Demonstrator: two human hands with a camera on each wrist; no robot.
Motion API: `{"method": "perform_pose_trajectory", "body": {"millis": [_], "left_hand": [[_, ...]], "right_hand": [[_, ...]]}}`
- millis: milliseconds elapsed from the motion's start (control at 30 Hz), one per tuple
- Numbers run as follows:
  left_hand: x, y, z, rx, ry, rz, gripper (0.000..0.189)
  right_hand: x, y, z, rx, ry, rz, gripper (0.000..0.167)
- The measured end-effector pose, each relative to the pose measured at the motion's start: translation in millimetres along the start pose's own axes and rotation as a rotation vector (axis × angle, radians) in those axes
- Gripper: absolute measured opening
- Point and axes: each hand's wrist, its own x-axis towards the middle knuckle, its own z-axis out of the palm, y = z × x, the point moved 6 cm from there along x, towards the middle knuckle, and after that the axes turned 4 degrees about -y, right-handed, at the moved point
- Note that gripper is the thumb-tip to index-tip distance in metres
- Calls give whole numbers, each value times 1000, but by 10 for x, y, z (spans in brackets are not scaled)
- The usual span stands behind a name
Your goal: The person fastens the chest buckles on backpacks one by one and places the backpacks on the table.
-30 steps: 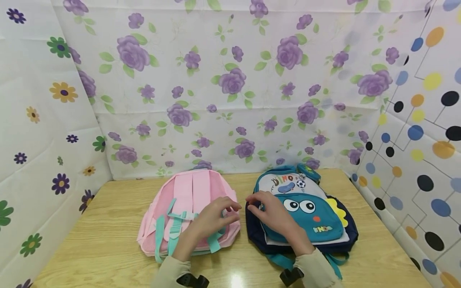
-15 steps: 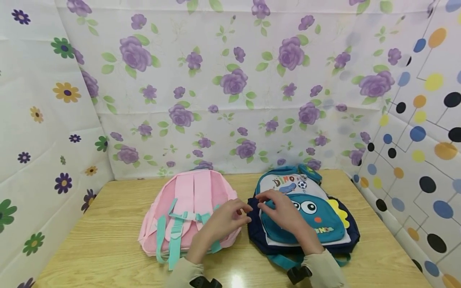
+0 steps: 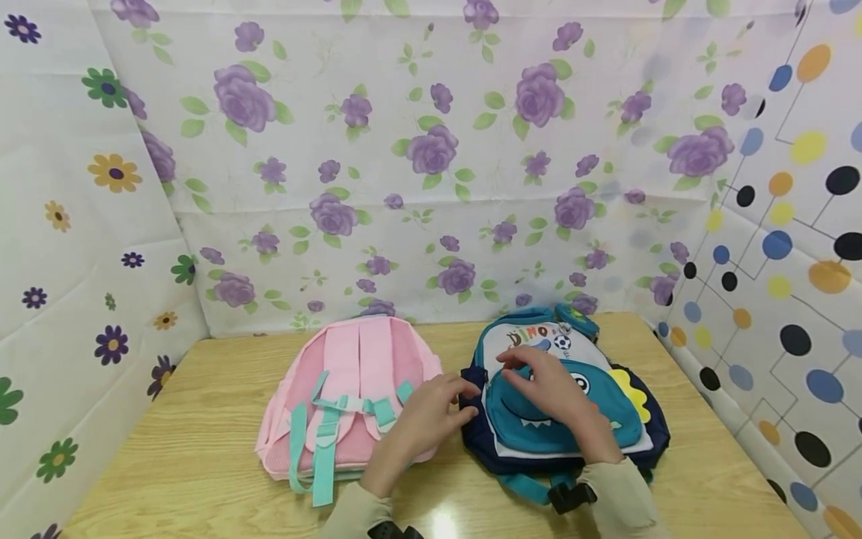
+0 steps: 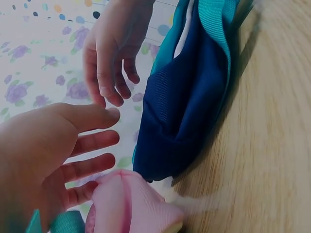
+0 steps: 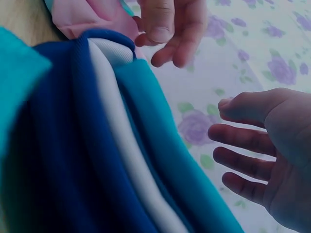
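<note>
A pink backpack [image 3: 342, 352] lies straps-up on the left half of the wooden table, its mint straps [image 3: 325, 464] and white buckle showing. To its right lies a teal, white and navy dinosaur backpack [image 3: 566, 442], front side up. My left hand [image 3: 431, 412] hovers between the two bags, over the pink one's right edge, fingers loosely bent and holding nothing. Over the dinosaur bag's front pocket is my right hand [image 3: 548, 385], also holding nothing and hiding part of the printed face. In the right wrist view, a gap separates the right hand [image 5: 272, 145] from the bag.
A wooden table [image 3: 182, 434] carries both bags. Flowered cloth [image 3: 377, 150] hangs behind it, with a flower-print cloth [image 3: 60, 247] at the left and a dotted cloth [image 3: 795, 299] at the right. Dark cameras [image 3: 572, 495] sit on the wrists.
Both hands have shifted to the right. The left moved off the pink bag's middle toward the gap; the right moved farther over the dinosaur bag's pocket. Both bags stay in place.
</note>
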Motion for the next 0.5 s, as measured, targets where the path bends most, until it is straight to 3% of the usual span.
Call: {"method": "perform_pose_trajectory", "body": {"millis": [200, 500], "left_hand": [[38, 92, 20, 38, 23, 1, 24], [50, 135, 159, 30, 29, -70, 31]], "right_hand": [[-36, 180, -92, 0, 8, 55, 28], [-103, 378, -269, -42, 29, 122, 28]]}}
